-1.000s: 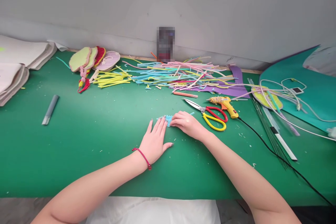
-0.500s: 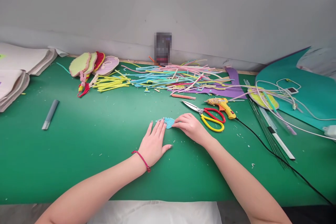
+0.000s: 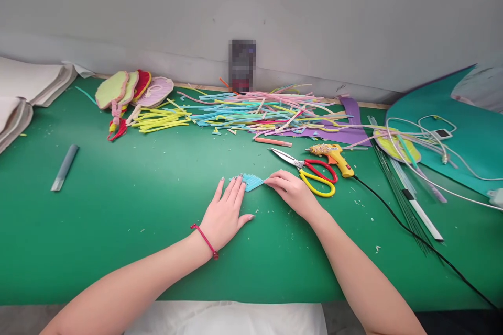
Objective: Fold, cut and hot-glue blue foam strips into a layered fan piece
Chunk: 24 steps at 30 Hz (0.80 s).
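A small light-blue ribbed piece (image 3: 251,182), apparently made of chenille stems, lies flat on the green table (image 3: 165,272). My left hand (image 3: 225,212) rests on its left part with the fingers stretched out flat and the thumb apart; that part is hidden under the fingertips. At the right, the piece narrows to a thin tip, and my right hand (image 3: 291,191) pinches that tip between thumb and fingers. Just beyond my right hand lie scissors (image 3: 306,167) with one red and one yellow handle, blades parted a little.
A yellow hot glue gun (image 3: 334,158) lies right of the scissors, its black cord running to the front right. Behind are loose chenille stems (image 3: 236,112) and fan-shaped pieces (image 3: 133,89). Thin wires (image 3: 396,193) lie at right, a grey stick-like object (image 3: 65,167) at left.
My right hand has drawn slightly right, pulling the blue piece's tip out into a point. More of the blue surface shows beside my left fingers. The view has shifted a little.
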Each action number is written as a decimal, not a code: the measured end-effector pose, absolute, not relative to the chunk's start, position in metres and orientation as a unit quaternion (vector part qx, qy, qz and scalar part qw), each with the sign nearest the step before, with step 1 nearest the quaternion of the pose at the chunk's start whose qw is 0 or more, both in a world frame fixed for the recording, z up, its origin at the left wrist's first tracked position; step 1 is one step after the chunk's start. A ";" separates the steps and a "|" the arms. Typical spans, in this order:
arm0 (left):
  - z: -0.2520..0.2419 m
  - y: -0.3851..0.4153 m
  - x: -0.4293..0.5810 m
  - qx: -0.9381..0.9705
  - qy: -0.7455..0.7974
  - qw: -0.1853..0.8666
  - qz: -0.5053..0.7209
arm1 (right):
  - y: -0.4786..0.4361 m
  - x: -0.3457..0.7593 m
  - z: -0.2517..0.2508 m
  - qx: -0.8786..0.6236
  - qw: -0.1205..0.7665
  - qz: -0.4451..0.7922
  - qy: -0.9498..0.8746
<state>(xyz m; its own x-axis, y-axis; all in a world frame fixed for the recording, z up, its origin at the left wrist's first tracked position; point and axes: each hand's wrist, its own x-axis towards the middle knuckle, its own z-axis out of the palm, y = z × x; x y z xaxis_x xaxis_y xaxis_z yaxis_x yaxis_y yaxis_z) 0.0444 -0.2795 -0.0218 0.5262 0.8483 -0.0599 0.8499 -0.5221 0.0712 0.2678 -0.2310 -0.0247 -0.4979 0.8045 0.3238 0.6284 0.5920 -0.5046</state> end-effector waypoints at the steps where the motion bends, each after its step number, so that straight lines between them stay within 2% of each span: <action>1: -0.022 -0.279 0.044 0.872 0.487 0.045 -0.007 | -0.231 0.267 -0.026 -0.420 0.271 0.162 -0.851; 17: -0.016 -0.277 0.044 0.872 0.489 0.041 -0.003 | -0.227 0.263 -0.035 -0.419 0.277 0.118 -0.856; 24: -0.015 -0.275 0.046 0.877 0.477 0.019 0.056 | -0.227 0.262 -0.035 -0.424 0.280 0.135 -0.851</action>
